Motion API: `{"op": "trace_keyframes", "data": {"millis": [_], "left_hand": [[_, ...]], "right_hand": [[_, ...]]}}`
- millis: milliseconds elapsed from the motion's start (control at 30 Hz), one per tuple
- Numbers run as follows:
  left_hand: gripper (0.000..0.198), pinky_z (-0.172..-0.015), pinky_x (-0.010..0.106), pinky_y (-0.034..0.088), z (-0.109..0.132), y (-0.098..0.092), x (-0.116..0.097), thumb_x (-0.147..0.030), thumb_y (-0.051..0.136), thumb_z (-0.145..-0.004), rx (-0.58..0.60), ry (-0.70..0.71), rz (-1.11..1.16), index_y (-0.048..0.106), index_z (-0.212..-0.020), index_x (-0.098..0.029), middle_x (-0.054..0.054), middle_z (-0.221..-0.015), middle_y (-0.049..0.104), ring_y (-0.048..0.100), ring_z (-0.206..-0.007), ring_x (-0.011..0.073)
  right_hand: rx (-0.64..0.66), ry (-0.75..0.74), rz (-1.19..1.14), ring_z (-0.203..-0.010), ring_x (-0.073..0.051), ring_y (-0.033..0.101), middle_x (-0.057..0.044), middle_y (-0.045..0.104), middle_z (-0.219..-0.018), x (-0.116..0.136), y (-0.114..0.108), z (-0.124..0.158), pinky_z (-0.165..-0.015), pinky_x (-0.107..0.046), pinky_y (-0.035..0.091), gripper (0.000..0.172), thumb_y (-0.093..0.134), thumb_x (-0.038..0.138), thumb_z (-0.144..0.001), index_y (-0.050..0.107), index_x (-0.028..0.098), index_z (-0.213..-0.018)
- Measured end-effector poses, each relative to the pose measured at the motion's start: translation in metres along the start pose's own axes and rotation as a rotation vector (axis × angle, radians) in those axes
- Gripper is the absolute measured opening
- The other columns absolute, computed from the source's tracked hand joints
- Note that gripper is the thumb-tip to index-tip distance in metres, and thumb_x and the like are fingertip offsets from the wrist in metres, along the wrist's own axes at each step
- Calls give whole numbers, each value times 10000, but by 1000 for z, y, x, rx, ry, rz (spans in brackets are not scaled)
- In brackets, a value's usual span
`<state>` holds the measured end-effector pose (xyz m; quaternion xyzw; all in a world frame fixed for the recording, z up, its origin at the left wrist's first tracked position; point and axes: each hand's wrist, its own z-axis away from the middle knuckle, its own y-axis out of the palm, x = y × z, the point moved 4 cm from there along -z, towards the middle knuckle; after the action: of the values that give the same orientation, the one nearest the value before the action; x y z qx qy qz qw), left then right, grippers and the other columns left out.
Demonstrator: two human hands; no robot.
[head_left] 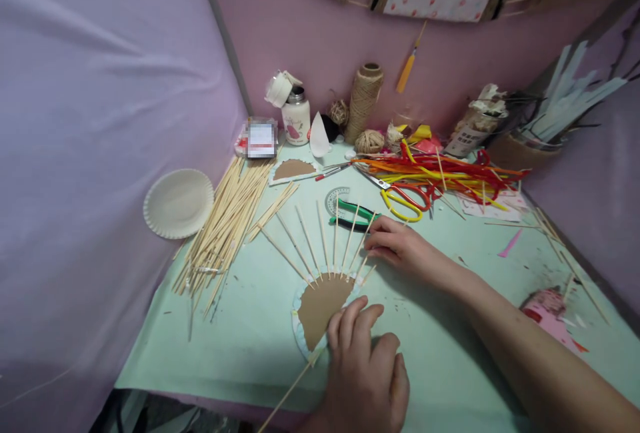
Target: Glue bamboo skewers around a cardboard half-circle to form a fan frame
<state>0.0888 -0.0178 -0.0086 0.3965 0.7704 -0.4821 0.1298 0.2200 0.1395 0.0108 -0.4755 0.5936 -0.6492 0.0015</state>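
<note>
A half-round cardboard piece (327, 306) with a pale, glue-like rim lies on the table. Several thin bamboo sticks (323, 236) fan out from its curved edge, and another stick (287, 391) points toward the table's front. My left hand (367, 356) rests at the piece's right side, fingers spread and touching it. Just above, my right hand (395, 243) has its fingers closed round a stick at the right end of the fan; the fingers partly hide it. Green-handled pliers (357, 211) lie beside the right fingertips, under the sticks.
A pile of sticks (225, 226) and a white paper plate (179, 204) lie left. Behind are a second half-round (295, 169), a protractor (336, 199), scissors (403, 203), coloured strips (450, 176), a twine spool (364, 103) and a white bottle (297, 119).
</note>
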Motion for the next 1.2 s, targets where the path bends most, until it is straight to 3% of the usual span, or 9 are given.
{"op": "trace_keyframes", "data": {"millis": [567,967,1200], "left_hand": [[79,-1121,568,255,2,7,3,-142,536,-867,162,-75,-15,589,-892,-195,96,-1238,621,477,-1289,278],[84,-1130,565,242,3,7,3,-151,525,-884,163,-82,-2,592,-911,-195,100,-1247,618,473,-1297,279],[115,-1131,548,233,3,8,4,-139,524,-882,87,-69,-3,612,-914,-206,90,-1221,642,501,-1281,270]], "right_hand": [[18,34,22,-877,-202,595,-82,573,-986,1,3,0,-787,-350,502,181,527,246,-961,689,211,-887],[48,56,59,-883,-224,594,-100,589,-999,1,4,-2,-780,-367,488,166,531,220,-944,684,213,-879],[58,77,136,-839,-203,561,-89,601,-945,5,6,-6,-735,-331,454,160,560,158,-911,675,193,-807]]}}
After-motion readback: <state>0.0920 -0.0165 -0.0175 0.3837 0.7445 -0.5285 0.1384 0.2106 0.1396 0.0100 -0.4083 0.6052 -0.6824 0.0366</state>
